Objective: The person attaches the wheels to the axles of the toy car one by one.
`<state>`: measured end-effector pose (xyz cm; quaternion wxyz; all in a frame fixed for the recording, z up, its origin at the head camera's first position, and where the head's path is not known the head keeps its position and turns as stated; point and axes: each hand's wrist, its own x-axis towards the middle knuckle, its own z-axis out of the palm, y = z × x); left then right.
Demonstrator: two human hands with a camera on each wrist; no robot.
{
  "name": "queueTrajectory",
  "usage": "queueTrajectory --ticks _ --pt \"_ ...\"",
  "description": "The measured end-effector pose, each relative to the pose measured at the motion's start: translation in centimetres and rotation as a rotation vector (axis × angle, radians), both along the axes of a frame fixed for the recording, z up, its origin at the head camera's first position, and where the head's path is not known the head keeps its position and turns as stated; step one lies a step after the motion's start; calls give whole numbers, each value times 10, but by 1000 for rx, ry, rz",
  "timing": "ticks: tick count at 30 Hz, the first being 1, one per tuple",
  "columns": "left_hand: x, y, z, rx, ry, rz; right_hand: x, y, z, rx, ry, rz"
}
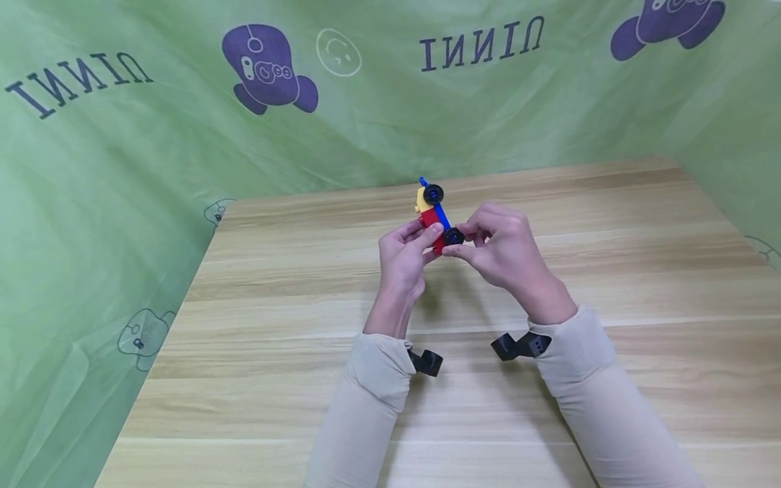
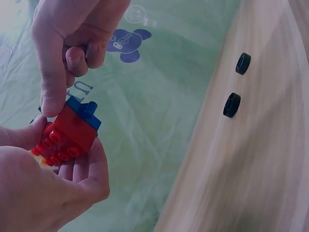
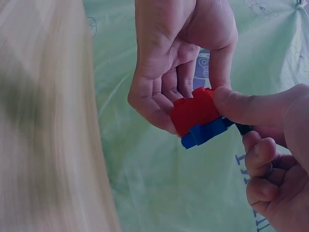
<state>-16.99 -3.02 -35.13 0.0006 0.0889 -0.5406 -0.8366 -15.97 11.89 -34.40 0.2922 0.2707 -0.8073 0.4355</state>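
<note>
My left hand (image 1: 403, 264) grips a toy car built of blocks, thumb on its side and fingers around the far side. The car has a red block (image 1: 429, 217), a yellow block (image 1: 421, 199) at the far end and a blue base (image 1: 442, 217). One black wheel (image 1: 434, 194) sits at the yellow end. Another black wheel (image 1: 453, 236) is at the near end, pinched between thumb and index finger of my right hand (image 1: 506, 247). In the right wrist view this dark wheel (image 3: 243, 129) is mostly hidden by the fingers.
Two loose black wheels, a farther wheel (image 2: 243, 63) and a nearer wheel (image 2: 231, 105), rest on the wooden table (image 2: 270, 121) in the left wrist view. A green printed cloth (image 1: 378, 135) hangs behind the table and at its sides.
</note>
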Motion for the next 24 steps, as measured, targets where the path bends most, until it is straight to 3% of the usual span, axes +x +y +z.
queueTrajectory --ticks 7,17,24 --pt "3 -1 5 -38 31 17 1 -2 2 -7 -18 -2" --pt "1 -2 6 -50 6 -35 3 1 6 3 -38 -15" --pt "1 -4 7 6 19 -77 6 3 13 20 -50 -17"
